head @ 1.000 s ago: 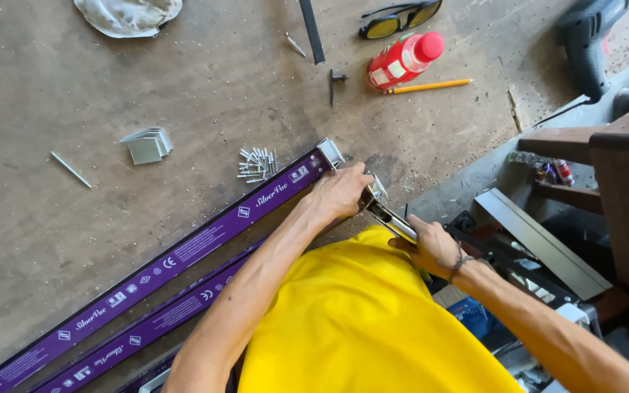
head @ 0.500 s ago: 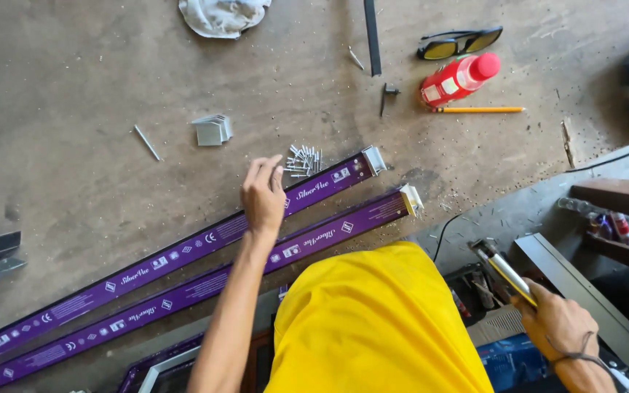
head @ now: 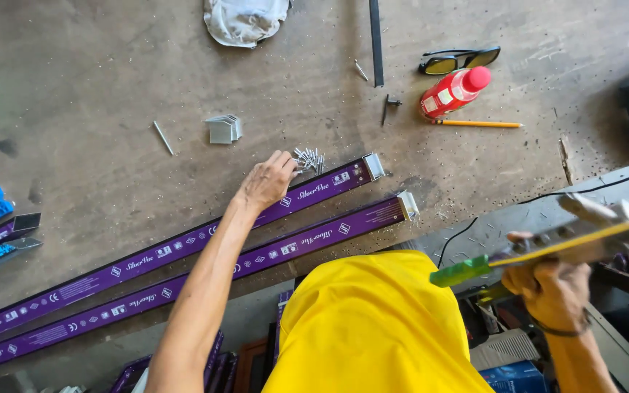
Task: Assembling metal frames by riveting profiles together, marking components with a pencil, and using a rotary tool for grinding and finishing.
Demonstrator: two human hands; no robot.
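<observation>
Purple bars (head: pixel 183 251) beneath left hand (head: pixel 267 180), screws (head: pixel 309 159) beside.

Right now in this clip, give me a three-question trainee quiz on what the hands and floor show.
1. True or false: the left hand reaches the pile of small metal fasteners.
2. What does the right hand grip? A) a hand tool with a green tip B) the yellow pencil C) the red bottle
3. How many purple-wrapped rails lie parallel before the person?

Key: 1 true; 2 A; 3 two.
</observation>
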